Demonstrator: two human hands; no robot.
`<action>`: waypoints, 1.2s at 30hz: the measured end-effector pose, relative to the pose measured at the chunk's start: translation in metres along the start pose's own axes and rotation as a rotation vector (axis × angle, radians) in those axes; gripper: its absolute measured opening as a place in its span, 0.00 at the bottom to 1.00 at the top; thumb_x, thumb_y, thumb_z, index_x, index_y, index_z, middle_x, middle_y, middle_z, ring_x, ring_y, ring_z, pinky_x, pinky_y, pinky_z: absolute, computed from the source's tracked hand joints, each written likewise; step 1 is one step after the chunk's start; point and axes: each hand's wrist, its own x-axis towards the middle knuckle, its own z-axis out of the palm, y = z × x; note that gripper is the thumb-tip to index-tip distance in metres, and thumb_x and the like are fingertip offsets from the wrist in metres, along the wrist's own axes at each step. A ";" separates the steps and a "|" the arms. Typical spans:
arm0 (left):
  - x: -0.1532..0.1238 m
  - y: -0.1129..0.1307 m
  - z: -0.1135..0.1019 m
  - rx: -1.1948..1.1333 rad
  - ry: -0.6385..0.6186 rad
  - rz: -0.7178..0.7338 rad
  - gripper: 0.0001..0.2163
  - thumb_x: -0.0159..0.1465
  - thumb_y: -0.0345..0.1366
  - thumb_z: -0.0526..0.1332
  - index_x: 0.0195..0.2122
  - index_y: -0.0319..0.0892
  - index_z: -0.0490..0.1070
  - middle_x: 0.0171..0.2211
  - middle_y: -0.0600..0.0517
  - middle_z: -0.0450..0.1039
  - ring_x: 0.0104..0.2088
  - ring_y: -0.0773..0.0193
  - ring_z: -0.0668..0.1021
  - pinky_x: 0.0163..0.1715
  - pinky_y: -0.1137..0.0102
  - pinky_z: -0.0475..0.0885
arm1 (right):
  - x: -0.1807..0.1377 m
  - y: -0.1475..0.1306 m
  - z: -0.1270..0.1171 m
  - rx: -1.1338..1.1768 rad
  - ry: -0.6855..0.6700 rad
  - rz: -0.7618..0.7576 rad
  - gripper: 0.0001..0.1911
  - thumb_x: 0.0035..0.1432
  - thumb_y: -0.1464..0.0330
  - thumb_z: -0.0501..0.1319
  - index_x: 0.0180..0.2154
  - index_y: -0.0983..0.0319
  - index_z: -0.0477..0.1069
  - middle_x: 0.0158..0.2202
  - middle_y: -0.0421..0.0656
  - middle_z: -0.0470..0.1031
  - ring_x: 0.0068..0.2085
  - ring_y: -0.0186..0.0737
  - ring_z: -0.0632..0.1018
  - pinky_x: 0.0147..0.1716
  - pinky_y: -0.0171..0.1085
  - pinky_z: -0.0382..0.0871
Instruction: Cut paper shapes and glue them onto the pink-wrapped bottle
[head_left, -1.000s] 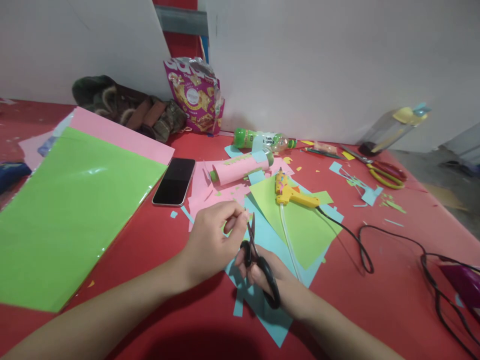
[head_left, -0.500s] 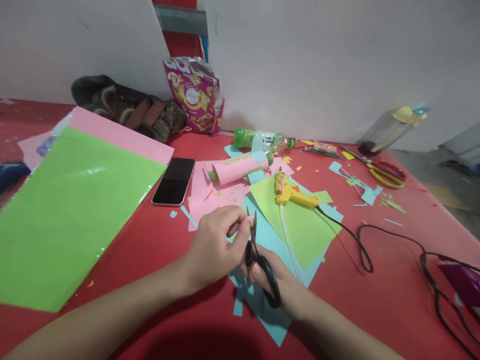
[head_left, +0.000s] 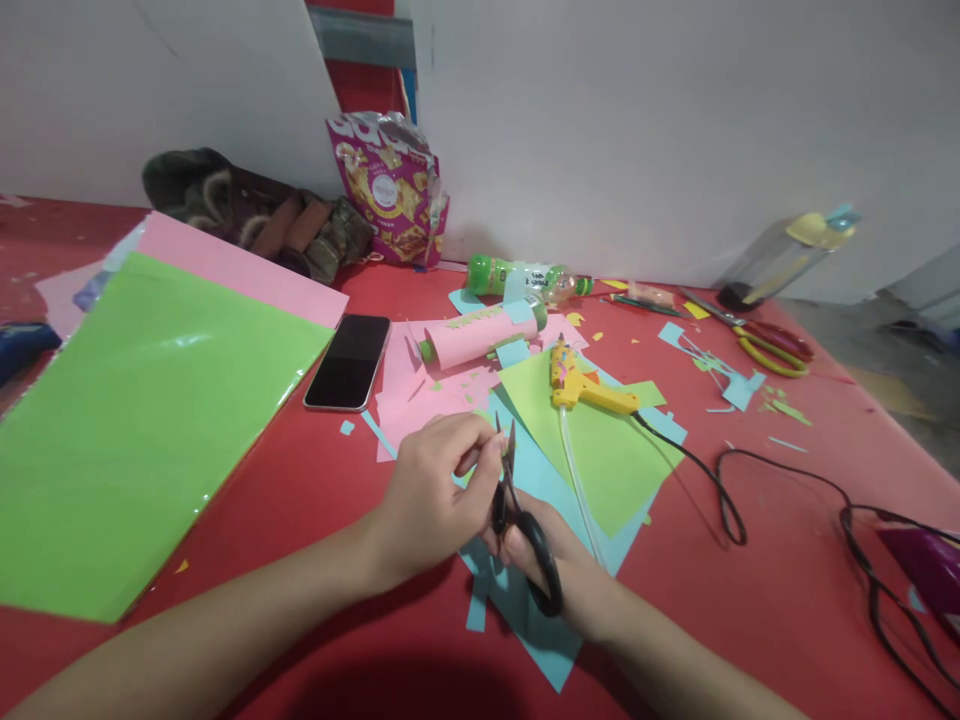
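Your left hand (head_left: 442, 485) is pinched closed right by the slightly parted black-handled scissors (head_left: 529, 523) your right hand (head_left: 566, 565) grips over blue paper (head_left: 541, 640), with a yellow glue gun (head_left: 592, 393) lying on green paper (head_left: 622, 465) beyond them and a phone (head_left: 349, 362) to the left.

The left hand (head_left: 442, 485) is shifted slightly toward the right edge of the red table (head_left: 315, 490) and a little back from its far edge. The scissors (head_left: 511, 490) are brought slightly toward the right edge with the right hand (head_left: 570, 560), and more of one blade's tip is shown beyond the left thumb. A little more of the blue sheet (head_left: 540, 635) is covered along its left edge by the left hand.
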 end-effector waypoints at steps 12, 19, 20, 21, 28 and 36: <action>-0.003 0.000 0.002 -0.003 0.045 0.006 0.11 0.58 0.29 0.49 0.19 0.39 0.59 0.16 0.55 0.61 0.19 0.71 0.63 0.22 0.76 0.60 | 0.000 0.000 0.002 0.007 0.012 0.002 0.25 0.49 0.46 0.48 0.25 0.63 0.56 0.22 0.37 0.55 0.24 0.31 0.56 0.24 0.32 0.52; -0.005 0.000 0.003 -0.030 0.062 -0.008 0.11 0.58 0.29 0.50 0.19 0.39 0.58 0.16 0.56 0.59 0.20 0.72 0.63 0.22 0.77 0.60 | 0.000 0.001 0.002 -0.004 0.021 0.004 0.25 0.48 0.45 0.47 0.25 0.63 0.56 0.22 0.37 0.54 0.24 0.31 0.56 0.23 0.32 0.52; -0.005 0.000 0.003 -0.032 0.062 -0.010 0.11 0.58 0.28 0.50 0.19 0.39 0.58 0.16 0.56 0.59 0.20 0.72 0.63 0.22 0.77 0.60 | 0.000 0.001 0.002 0.000 0.020 0.004 0.25 0.48 0.46 0.47 0.26 0.63 0.56 0.22 0.37 0.54 0.24 0.31 0.56 0.23 0.32 0.52; -0.005 0.000 0.003 -0.034 0.058 -0.010 0.11 0.58 0.28 0.50 0.19 0.39 0.58 0.16 0.56 0.59 0.19 0.72 0.63 0.22 0.77 0.60 | -0.001 0.002 0.003 0.002 0.019 0.002 0.25 0.48 0.46 0.47 0.26 0.63 0.56 0.22 0.37 0.54 0.24 0.31 0.56 0.23 0.32 0.52; -0.005 -0.002 0.004 -0.039 0.050 -0.004 0.10 0.58 0.29 0.49 0.19 0.39 0.59 0.17 0.56 0.60 0.20 0.72 0.63 0.22 0.77 0.60 | -0.001 0.001 0.001 0.009 -0.011 -0.032 0.25 0.50 0.46 0.46 0.28 0.63 0.57 0.24 0.38 0.56 0.26 0.32 0.57 0.25 0.33 0.53; -0.005 -0.002 0.005 -0.044 0.053 -0.014 0.10 0.58 0.29 0.49 0.19 0.38 0.59 0.17 0.55 0.60 0.20 0.72 0.64 0.22 0.76 0.60 | 0.000 0.000 0.001 0.021 -0.015 -0.031 0.25 0.50 0.46 0.46 0.26 0.63 0.56 0.23 0.37 0.54 0.24 0.32 0.56 0.24 0.33 0.52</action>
